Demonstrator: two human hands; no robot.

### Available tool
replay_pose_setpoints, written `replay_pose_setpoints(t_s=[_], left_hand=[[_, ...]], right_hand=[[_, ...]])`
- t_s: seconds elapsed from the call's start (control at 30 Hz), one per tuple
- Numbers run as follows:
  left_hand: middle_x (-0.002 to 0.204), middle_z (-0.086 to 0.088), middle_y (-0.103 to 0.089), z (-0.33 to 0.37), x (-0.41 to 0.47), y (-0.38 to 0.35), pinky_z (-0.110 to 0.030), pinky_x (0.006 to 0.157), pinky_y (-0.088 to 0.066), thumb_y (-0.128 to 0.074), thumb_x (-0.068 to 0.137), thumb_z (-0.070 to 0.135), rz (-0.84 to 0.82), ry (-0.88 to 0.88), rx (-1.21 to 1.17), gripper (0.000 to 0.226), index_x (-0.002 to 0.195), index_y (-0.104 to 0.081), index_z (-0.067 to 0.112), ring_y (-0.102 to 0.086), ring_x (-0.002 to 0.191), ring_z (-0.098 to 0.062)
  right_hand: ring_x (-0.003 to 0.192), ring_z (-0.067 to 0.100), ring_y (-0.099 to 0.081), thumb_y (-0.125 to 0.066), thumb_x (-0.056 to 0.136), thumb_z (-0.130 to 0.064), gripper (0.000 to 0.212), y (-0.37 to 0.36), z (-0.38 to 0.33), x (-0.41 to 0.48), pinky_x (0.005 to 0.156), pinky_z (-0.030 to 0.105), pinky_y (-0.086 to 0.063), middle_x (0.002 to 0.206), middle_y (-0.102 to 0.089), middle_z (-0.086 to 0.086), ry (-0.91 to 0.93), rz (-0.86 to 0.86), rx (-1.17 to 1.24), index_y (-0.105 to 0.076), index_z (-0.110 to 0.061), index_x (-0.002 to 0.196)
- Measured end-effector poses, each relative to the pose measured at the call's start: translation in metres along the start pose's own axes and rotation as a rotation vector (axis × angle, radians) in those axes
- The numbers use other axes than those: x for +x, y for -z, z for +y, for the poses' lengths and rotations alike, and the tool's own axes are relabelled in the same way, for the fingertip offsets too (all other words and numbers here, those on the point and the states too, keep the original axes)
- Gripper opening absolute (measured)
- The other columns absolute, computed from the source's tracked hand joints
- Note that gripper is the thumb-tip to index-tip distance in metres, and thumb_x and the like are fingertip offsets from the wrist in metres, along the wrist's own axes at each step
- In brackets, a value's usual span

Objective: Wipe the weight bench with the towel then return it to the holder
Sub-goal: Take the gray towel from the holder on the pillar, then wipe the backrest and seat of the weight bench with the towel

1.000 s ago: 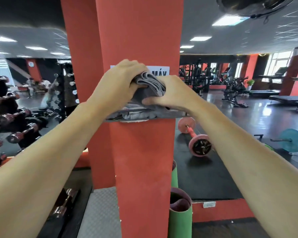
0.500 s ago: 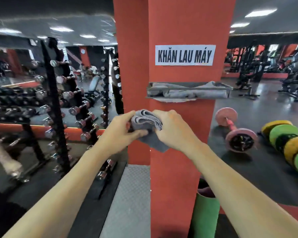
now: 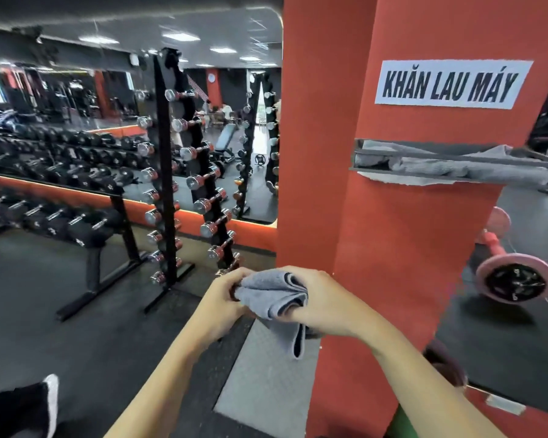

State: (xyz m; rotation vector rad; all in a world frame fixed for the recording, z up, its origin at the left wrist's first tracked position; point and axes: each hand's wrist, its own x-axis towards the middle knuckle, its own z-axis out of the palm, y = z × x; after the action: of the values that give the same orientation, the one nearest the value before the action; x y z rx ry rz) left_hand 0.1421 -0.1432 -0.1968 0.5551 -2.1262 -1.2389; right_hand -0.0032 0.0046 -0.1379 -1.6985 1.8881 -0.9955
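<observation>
Both hands are gripping a folded grey towel (image 3: 271,297) low in front of the red pillar (image 3: 408,248). The left hand (image 3: 223,303) is pinching its left end with curled fingers, and the right hand (image 3: 321,303) is wrapping over its right end, with 1 loose flap hanging down beneath. The towel is sitting well below the holder (image 3: 456,161), a metal tray fixed to the pillar's front face and carrying other grey cloths. A white sign (image 3: 450,85) reading "KHĂN LAU MÁY" is sitting above the tray. Dumbbell racks (image 3: 168,172) are standing at the left, before a mirror, and a pink barbell (image 3: 513,279) is lying on the floor at the right.
</observation>
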Motion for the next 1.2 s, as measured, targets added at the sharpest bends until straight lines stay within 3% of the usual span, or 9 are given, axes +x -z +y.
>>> replay_pose_setpoints(t_s=[0.17,0.27,0.37,0.47,0.63,0.73,0.83,1.03,1.2], left_hand=[[0.108,-0.005,-0.070,-0.028,0.015,0.028,-0.022,0.075,-0.055,-0.077,0.082,-0.003,0.367,0.114,-0.195,0.042,0.116,-0.057,0.012,-0.067,0.088,-0.007],[0.094,0.003,-0.061,-0.057,0.028,0.059,-0.013,0.068,-0.047,-0.081,0.084,0.021,0.656,0.165,-0.155,0.035,0.101,-0.051,0.025,-0.059,0.076,-0.002],[0.098,0.006,-0.067,-0.088,0.045,0.111,-0.016,0.075,-0.051,-0.067,0.094,0.028,0.581,0.086,-0.178,0.011,0.101,-0.059,0.028,-0.066,0.090,-0.007],[0.113,0.006,-0.069,-0.117,0.064,0.184,-0.023,0.088,-0.052,-0.054,0.095,0.044,0.470,0.141,-0.306,0.027,0.116,-0.060,0.028,-0.067,0.108,-0.012],[0.100,0.007,-0.075,-0.158,0.097,0.335,-0.019,0.079,-0.054,-0.071,0.087,0.045,0.529,0.202,-0.300,0.038,0.110,-0.065,0.015,-0.070,0.094,-0.008],[0.093,0.004,-0.077,-0.182,0.111,0.407,-0.013,0.073,-0.050,-0.069,0.093,0.010,0.592,0.176,-0.104,0.007,0.099,-0.072,0.011,-0.068,0.084,-0.003],[0.083,0.005,-0.073,-0.209,0.125,0.475,-0.009,0.069,-0.046,-0.057,0.092,-0.007,0.649,0.178,-0.023,0.020,0.088,-0.071,0.006,-0.063,0.076,-0.001],[0.068,-0.008,-0.065,-0.280,0.169,0.583,-0.022,0.046,-0.049,-0.050,0.094,0.011,0.902,0.394,-0.721,0.028,0.073,-0.069,0.012,-0.064,0.053,-0.020],[0.124,-0.018,-0.072,-0.330,0.216,0.660,-0.043,0.099,-0.052,-0.046,0.097,0.056,0.744,0.378,-0.782,0.061,0.121,-0.073,0.007,-0.069,0.111,-0.030]], right_hand=[[0.103,0.010,-0.071,-0.058,0.086,0.009,0.039,-0.043,0.004,0.069,0.086,0.029,-0.056,0.106,-0.078,-0.005,-0.014,0.257,0.101,-0.074,-0.016,0.111],[0.104,-0.005,-0.068,-0.062,0.090,0.005,0.043,-0.082,-0.001,0.130,0.085,0.014,-0.052,0.107,-0.076,-0.021,-0.009,0.345,0.290,-0.074,-0.032,0.108],[0.103,-0.008,-0.067,-0.065,0.092,-0.002,0.038,-0.133,-0.016,0.203,0.084,0.011,-0.050,0.107,-0.075,-0.026,0.011,0.326,0.371,-0.074,-0.035,0.109],[0.079,-0.013,-0.067,-0.067,0.094,-0.035,0.008,-0.184,-0.047,0.281,0.067,0.005,-0.046,0.084,-0.074,-0.029,0.002,0.180,0.417,-0.073,-0.041,0.096],[0.050,-0.009,-0.053,-0.056,0.099,-0.039,0.040,-0.249,-0.092,0.404,0.052,0.008,-0.039,0.051,-0.060,-0.023,0.081,0.004,0.392,-0.062,-0.028,0.062],[0.067,0.006,-0.058,-0.055,0.094,-0.053,0.056,-0.272,-0.104,0.466,0.062,0.020,-0.044,0.071,-0.072,0.003,0.071,-0.027,0.509,-0.068,0.000,0.082],[0.081,0.023,-0.060,-0.057,0.085,-0.072,0.089,-0.293,-0.119,0.531,0.086,0.048,-0.050,0.095,-0.071,0.029,0.055,-0.134,0.597,-0.059,0.016,0.101],[0.101,0.026,-0.075,-0.051,0.100,-0.045,0.030,-0.352,-0.133,0.675,0.094,0.054,-0.054,0.107,-0.079,0.005,0.005,-0.101,0.705,-0.076,-0.030,0.103],[0.096,-0.001,-0.071,-0.050,0.104,-0.031,0.022,-0.393,-0.155,0.790,0.082,0.029,-0.053,0.103,-0.077,-0.016,0.211,-0.257,0.472,-0.071,-0.034,0.103]])
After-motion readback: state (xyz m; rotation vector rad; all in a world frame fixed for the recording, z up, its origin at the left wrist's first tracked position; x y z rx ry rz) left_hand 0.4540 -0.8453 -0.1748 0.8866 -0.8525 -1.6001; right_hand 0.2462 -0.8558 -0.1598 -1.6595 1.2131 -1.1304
